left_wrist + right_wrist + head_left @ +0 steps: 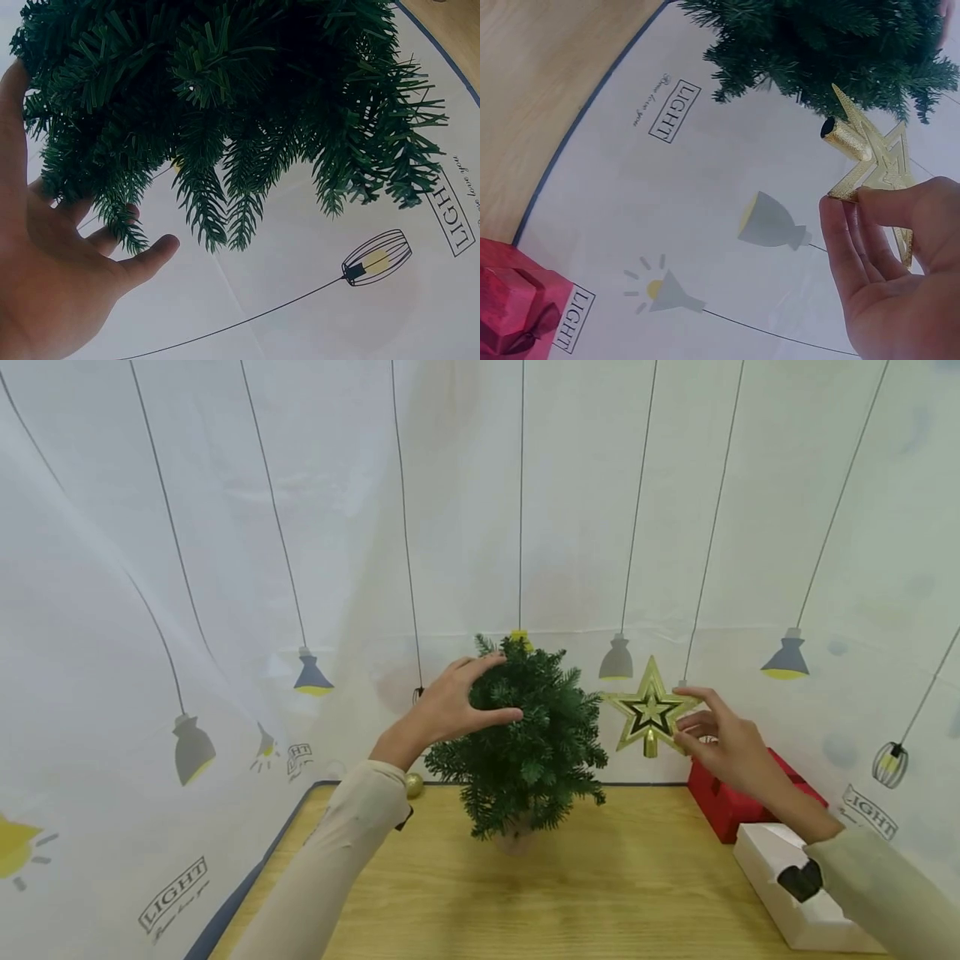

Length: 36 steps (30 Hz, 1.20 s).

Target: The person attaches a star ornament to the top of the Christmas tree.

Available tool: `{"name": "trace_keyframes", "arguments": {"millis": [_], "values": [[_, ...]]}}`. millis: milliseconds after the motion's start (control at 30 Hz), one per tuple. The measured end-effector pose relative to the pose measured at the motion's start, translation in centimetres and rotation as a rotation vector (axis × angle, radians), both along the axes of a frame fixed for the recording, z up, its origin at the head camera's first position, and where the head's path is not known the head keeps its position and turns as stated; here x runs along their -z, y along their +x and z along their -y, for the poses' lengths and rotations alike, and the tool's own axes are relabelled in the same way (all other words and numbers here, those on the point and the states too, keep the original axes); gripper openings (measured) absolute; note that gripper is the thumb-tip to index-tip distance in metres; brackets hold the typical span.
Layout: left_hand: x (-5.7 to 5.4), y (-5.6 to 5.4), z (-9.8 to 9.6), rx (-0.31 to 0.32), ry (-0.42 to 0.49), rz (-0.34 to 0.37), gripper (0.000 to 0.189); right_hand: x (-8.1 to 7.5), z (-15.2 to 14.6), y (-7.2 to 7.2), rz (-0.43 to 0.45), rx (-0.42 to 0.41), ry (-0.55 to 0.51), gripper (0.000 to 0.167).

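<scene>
A white backdrop [465,527] printed with hanging lamps fills the upper part and both sides of the head view, above a wooden table [637,877] across the bottom. The green artificial tree [540,735] stands on it at the centre. At the lower right are a white box [795,910], partly behind a pale sleeve, and, just above it in the frame, a red box [723,802]. The left hand [461,697] is at the tree's upper left, its fingers and thumb spread apart beside the foliage. The right hand [731,747], right of centre, pinches one point of the gold star [651,708] between fingers and thumb; the star is raised to the right of the tree, its socket downward. A small gold ball [414,785] lies left of the tree, near the table's far edge.
</scene>
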State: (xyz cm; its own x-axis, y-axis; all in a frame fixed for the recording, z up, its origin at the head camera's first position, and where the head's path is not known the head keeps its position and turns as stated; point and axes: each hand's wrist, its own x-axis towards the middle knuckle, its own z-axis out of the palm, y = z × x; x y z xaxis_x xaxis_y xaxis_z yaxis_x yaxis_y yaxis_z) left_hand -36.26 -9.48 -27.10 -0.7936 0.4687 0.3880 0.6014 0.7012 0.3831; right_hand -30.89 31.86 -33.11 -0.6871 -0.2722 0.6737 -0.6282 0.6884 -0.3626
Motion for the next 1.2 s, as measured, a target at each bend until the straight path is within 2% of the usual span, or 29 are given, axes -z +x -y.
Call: {"name": "trace_keyframes", "arguments": {"millis": [233,533,1000,1200], "values": [[0.0,0.1,-0.1,-0.003,-0.001,0.004,0.097,-2.2,0.9,0.0,-0.009,0.005,-0.008,0.069],[0.0,0.1,-0.2,-0.002,-0.001,0.000,0.097,-6.0,2.5,-0.1,-0.012,0.020,-0.026,0.069],[0.1,0.2,0.0,-0.006,0.004,0.004,0.097,-10.1,6.2,-2.4,-0.035,-0.011,-0.130,0.065],[0.3,0.2,0.4,-0.027,0.006,0.007,0.097,-11.6,8.9,-4.1,-0.063,-0.055,-0.182,0.064]]}}
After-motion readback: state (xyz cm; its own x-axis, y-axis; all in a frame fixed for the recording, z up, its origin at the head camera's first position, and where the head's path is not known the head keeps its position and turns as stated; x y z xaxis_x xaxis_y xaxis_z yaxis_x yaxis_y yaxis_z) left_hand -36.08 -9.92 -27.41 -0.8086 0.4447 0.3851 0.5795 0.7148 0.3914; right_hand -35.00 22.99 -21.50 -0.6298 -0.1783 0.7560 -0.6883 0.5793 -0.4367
